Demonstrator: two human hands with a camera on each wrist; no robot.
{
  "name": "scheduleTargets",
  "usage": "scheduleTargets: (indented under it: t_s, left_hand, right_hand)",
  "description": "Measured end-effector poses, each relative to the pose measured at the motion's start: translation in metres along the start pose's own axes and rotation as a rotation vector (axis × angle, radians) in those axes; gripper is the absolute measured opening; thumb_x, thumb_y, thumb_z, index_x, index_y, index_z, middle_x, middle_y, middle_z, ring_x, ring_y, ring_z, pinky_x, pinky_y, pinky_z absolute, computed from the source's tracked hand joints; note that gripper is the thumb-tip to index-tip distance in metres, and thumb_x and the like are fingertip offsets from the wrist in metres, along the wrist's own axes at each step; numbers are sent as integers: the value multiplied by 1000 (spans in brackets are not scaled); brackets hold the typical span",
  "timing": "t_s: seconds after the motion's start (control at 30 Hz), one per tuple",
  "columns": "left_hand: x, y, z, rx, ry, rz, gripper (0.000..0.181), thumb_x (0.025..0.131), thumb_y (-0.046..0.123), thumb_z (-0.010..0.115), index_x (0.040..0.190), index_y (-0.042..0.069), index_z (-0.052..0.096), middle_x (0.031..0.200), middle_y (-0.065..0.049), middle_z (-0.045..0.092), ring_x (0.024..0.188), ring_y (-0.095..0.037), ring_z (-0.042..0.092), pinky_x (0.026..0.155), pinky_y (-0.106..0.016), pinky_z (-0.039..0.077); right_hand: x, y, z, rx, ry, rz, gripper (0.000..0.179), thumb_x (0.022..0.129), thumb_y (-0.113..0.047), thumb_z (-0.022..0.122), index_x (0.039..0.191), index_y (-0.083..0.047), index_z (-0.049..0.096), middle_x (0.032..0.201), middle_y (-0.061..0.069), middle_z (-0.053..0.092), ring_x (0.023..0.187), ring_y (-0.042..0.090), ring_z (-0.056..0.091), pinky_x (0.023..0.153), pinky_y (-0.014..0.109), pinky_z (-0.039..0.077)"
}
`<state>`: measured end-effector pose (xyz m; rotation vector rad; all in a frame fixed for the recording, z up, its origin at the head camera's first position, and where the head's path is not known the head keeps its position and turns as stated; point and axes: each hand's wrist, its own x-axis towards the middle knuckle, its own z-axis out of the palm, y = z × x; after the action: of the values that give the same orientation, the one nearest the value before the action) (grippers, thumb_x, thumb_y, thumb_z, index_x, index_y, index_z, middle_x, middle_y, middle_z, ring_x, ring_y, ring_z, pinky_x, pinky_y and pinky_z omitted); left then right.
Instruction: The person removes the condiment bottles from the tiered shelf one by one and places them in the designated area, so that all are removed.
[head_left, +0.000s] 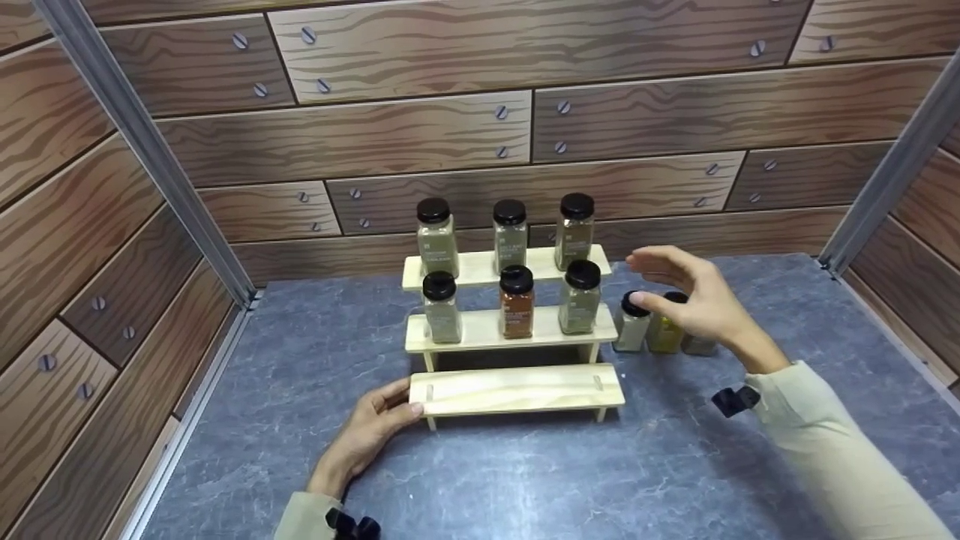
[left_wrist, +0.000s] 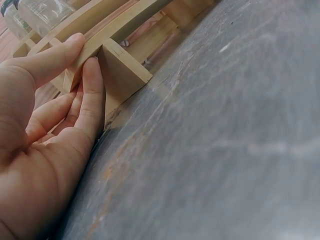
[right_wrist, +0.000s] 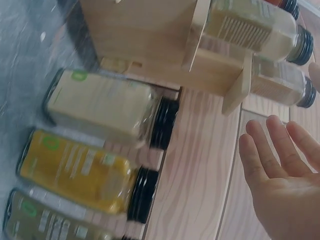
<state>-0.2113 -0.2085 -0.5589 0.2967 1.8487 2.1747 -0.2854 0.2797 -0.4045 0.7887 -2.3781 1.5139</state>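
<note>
A three-tier wooden spice rack (head_left: 517,391) stands on the table, its lowest step bare. My left hand (head_left: 369,426) pinches the left end of that step between thumb and fingers, as the left wrist view shows at the rack's corner (left_wrist: 122,75). My right hand (head_left: 703,304) is in the air right of the rack, fingers extended and holding nothing. Below it stand a jar of pale spice (right_wrist: 102,105), a jar of yellow spice (right_wrist: 75,172) and a greenish-brown one (right_wrist: 47,217), all black-capped. The right hand partly covers them in the head view.
Three spice jars are on the top tier, among them a brown one (head_left: 576,236). The middle tier holds three more, with a red-orange jar (head_left: 517,307) at its centre. Wood-patterned walls (head_left: 420,135) surround the blue-grey marbled table (head_left: 315,345).
</note>
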Motion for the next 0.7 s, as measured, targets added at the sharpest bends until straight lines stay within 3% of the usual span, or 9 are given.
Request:
scheduleTargets:
  t_s: [0.23,0.47,0.7]
  left_hand:
    - [0,-1,1,-5,5,-5,72,101,1,68,158,-19,29,153,-35,49,122,-19,67,110,-32,57]
    - [-1,-2,2,-7,2,-1,72,101,1,68,157,-20,29,152,-34,51,121,-18,68,109,-32,58]
    - [0,1,0,-1,-6,-9,72,101,2,68,158,-19,28,153,-36,49,123,-19,67,110,-32,57]
  right_hand:
    - [4,-3,10,0,-29,-18,59,89,1,84,143,2,60,140,21,67,127,16,67,111,20,52]
    - [6,-3,17,2,-43,-29,59,89,0,84,144,-2,61,141,20,66,126,22,67,110,21,54]
    - [9,-4,26,21,-31,-62,59,88,6,83,142,5,60,138,18,68,121,26,69,101,26,60]
